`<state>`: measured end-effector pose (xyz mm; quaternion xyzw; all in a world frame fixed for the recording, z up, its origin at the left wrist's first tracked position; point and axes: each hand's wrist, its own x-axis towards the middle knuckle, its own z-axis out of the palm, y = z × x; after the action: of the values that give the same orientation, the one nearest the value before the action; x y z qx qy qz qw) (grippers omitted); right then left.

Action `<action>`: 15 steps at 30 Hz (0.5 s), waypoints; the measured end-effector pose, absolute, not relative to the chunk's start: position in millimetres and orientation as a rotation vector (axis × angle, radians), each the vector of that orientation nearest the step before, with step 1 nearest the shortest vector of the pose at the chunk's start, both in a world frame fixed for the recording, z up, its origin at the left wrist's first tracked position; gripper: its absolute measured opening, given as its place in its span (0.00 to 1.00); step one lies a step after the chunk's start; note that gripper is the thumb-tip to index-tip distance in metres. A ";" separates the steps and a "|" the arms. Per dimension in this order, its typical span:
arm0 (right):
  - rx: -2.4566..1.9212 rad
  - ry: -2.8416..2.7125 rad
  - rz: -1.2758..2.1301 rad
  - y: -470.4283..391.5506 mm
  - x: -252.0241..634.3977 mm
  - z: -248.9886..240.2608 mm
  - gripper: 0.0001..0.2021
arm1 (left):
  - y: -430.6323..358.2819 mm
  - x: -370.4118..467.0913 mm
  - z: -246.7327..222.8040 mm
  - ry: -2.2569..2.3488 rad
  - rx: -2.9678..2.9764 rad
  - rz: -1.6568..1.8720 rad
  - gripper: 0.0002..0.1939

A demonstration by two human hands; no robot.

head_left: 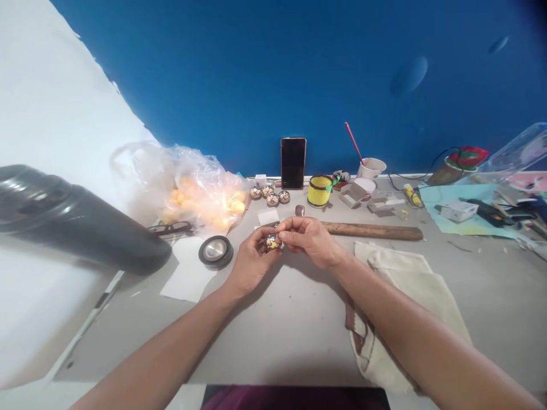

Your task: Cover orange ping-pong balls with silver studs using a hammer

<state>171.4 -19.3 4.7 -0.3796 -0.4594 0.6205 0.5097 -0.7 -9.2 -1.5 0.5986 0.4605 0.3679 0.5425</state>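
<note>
My left hand (253, 259) is closed round a small shiny ball (272, 243) covered in gold and silver mirror-like pieces. Right beside it, my right hand (308, 242) is closed in a pinch at the ball's upper right. Whatever lies between its thumb and finger is too small or hidden to name. Several similar mirrored balls (272, 199) sit farther back on the grey table (273, 341). Just behind my hands lie a small white piece of card (268, 217) and a hammer with a wooden handle (376, 230), partly covered by my right hand.
At left are a large dark cylinder (85, 222), a round black-rimmed dish (216, 251) and a plastic bag of yellow-orange balls (205, 193). A phone (293, 163) leans on the wall near a yellow container (319, 191). A beige cloth bag (419, 296) lies under my right forearm.
</note>
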 end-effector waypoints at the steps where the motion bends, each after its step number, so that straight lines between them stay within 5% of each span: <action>1: -0.946 -1.117 1.484 -18.9 172.5 5.0 0.16 | -9.7 -0.3 -0.4 1.084 1.408 0.881 0.21; 15: -1.107 -1.200 1.509 -19.6 181.4 10.3 0.11 | -14.2 -4.4 4.5 1.075 1.460 0.888 0.21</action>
<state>181.4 -19.6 10.3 -0.4462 -0.4839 0.6085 0.4433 -4.4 -14.2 4.5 0.6122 0.4509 0.3725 0.5321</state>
